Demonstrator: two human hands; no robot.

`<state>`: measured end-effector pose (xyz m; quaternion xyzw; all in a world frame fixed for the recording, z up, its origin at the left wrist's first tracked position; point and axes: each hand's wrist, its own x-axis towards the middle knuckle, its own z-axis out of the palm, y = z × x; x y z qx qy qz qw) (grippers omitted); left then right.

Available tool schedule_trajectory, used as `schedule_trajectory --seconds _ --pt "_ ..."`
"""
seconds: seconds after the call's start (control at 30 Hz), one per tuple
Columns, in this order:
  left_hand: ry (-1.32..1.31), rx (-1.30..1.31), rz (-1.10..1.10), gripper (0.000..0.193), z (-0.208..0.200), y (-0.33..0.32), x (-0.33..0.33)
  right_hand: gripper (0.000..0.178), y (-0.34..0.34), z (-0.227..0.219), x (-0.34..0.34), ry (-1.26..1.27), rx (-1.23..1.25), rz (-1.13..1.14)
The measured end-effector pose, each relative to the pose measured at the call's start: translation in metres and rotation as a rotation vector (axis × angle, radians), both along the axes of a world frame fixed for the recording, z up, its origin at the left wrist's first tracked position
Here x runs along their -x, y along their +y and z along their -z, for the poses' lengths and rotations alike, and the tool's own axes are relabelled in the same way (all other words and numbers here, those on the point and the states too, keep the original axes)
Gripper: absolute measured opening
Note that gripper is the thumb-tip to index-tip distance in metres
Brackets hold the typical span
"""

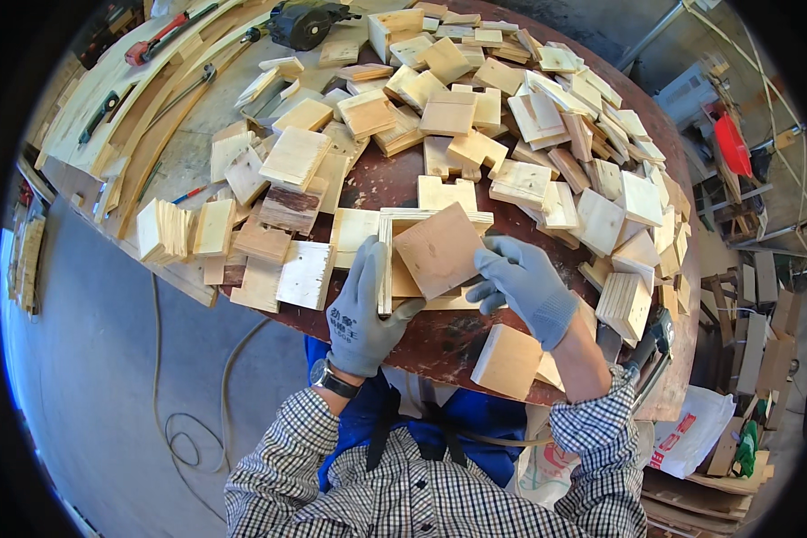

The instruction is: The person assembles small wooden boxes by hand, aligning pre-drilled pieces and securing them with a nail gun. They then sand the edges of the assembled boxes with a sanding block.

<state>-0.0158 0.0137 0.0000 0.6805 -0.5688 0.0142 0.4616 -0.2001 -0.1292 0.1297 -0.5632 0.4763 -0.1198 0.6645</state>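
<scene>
A small wooden box of pale boards, with walls showing at the left, back and front, rests near the table's front edge. My left hand, in a grey glove, is closed round its left wall, thumb on the near side. Tilted over the box is a square brown wooden block. My right hand, gloved too, pinches this block by its right corner. The block hides most of the box's inside. Just behind the box lies a notched wood piece. Another square block lies below my right hand.
Loose wood blocks cover much of the dark red table. Long boards, a red-handled tool and a black power tool lie at the far left. A nail gun sits at the right edge. A hose trails on the floor.
</scene>
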Motion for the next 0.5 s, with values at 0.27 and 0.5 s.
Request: schedule_trajectory --seconds 0.27,0.5 --pt "0.019 -0.017 0.006 0.097 0.000 0.002 0.000 0.044 0.018 0.017 0.003 0.382 0.576 -0.169" --pt "0.021 -0.008 0.040 0.098 -0.011 0.003 0.000 0.047 0.029 0.008 -0.007 0.670 0.688 -0.391"
